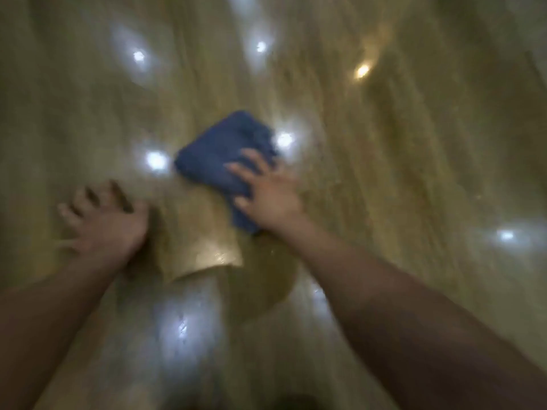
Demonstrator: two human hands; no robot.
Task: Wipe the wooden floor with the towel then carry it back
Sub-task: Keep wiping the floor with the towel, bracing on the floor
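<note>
My right hand (pixel 266 190) presses spread fingers flat on the folded blue towel (pixel 219 155); left of it, my left hand (pixel 103 220) rests splayed on the glossy wooden floor (pixel 414 143).

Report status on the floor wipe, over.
Right hand flat on blue towel, pressing it to wooden floor. Left hand braced on floor, fingers spread. Ahead, only light reflections.

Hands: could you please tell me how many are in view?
2. The right hand presses on the blue towel; the left hand rests spread on the wooden floor beside it, not touching it.
</note>
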